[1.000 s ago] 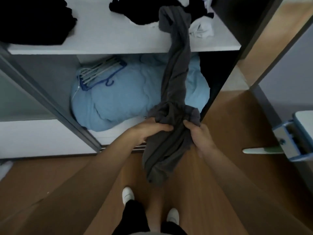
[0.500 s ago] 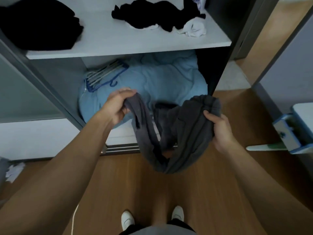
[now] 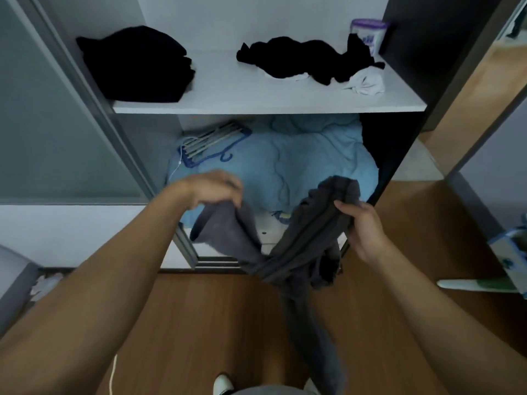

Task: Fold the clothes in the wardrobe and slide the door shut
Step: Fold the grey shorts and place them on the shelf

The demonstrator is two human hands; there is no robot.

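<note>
I hold a dark grey garment [image 3: 296, 252] in front of the open wardrobe. My left hand [image 3: 214, 188] pinches one end of it; my right hand [image 3: 362, 223] grips the other end, thumb on the cloth. The middle sags between my hands and a long part hangs toward the floor. On the white shelf [image 3: 256, 104] lie a folded black pile [image 3: 137, 64] at left, a crumpled black garment [image 3: 305, 59] and a white cloth [image 3: 366, 84] at right. The grey sliding door [image 3: 57, 124] stands at the left.
Below the shelf a light blue duvet [image 3: 299, 161] fills the compartment, with blue hangers [image 3: 211, 145] on it. A purple-lidded tub [image 3: 369, 34] stands at the shelf's back right. Wooden floor [image 3: 199, 323] lies underfoot; a blue-and-white object [image 3: 510, 252] is at the right edge.
The garment came off the shelf and down in front of me. My hands moved apart, spreading it, and a long part now hangs to the floor.
</note>
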